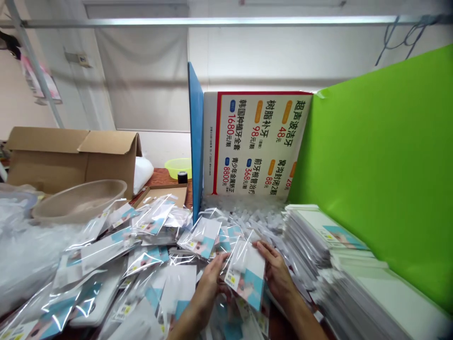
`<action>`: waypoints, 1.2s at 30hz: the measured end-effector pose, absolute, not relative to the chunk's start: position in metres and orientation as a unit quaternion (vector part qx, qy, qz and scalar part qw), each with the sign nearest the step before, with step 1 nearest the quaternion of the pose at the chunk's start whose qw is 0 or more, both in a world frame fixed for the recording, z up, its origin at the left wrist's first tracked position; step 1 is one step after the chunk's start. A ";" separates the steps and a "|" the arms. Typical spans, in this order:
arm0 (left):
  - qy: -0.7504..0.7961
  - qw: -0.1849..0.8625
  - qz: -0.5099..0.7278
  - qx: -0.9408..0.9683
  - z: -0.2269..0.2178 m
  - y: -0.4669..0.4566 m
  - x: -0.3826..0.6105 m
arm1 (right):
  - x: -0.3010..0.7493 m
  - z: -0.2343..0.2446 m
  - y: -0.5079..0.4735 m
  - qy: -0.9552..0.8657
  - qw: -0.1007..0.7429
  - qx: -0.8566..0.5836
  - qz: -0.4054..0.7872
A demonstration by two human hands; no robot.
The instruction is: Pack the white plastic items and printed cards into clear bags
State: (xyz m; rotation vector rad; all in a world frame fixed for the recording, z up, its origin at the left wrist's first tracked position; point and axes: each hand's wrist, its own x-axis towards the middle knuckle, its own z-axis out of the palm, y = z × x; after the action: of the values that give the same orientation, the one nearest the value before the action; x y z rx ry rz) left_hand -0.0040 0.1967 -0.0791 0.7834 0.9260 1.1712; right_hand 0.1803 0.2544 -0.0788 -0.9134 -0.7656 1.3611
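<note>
A clear plastic packet with a white and teal printed card (250, 264) in it is held up between both hands. My left hand (211, 279) pinches its left edge, the fingers partly hidden behind it. On the other side my right hand (276, 268) grips the right edge near the top, thumb and fingers closed on it. Just beyond the hands lies another bagged card (202, 237). Several more card packets (179, 288) spread in an overlapping heap below and to the left.
Stacks of printed cards (329, 231) and more cards (385, 283) stand at the right, beside a green panel (375, 156). Behind, a printed price board (258, 141) and blue panel (195, 137) rise above small clear pieces (262, 219). Leftward are a cardboard box (71, 160) and translucent basin (79, 200).
</note>
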 end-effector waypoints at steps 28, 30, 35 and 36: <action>0.446 0.637 0.472 0.416 -0.110 0.213 -0.002 | 0.195 -0.087 0.269 -0.329 0.690 -0.406 0.501; 0.448 0.635 0.468 0.421 -0.105 0.211 -0.001 | 0.196 -0.086 0.268 -0.332 0.692 -0.404 0.498; 0.468 0.626 0.465 0.417 -0.098 0.207 0.001 | 0.198 -0.084 0.267 -0.333 0.693 -0.393 0.504; 0.466 0.626 0.465 0.417 -0.099 0.207 0.001 | 0.198 -0.083 0.267 -0.330 0.693 -0.390 0.509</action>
State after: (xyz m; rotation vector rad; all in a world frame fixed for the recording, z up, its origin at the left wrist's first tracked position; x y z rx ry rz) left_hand 0.0006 0.2070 -0.0987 0.9571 1.0698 1.0677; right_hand 0.1980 0.2665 -0.0834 -0.8719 -0.7379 1.1362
